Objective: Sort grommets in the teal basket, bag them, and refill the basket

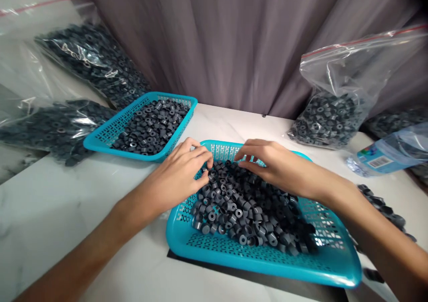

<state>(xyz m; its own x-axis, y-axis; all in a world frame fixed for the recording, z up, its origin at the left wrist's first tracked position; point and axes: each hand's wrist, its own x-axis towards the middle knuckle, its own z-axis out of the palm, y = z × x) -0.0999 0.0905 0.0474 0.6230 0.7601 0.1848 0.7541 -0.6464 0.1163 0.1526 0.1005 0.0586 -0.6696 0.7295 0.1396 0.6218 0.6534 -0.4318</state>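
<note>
Your left hand (182, 172) and right hand (274, 166) both in near basket (267, 259) at desk front edge, fingers curled into heap of small grey rings (244, 208); left fingertips pinched on one ring, right fingers loosely together, whether it holds any cannot tell. Judged step: picking through rings. Next move likely needs clean single-ring pinch. Second basket (107, 137) of rings toward far left corner; bags (329, 105) along far edge

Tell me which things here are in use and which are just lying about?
In use: left hand, right hand, near basket, black rings in it.

Lying about: far basket of rings, bags of rings, bottle, grey curtain.
</note>
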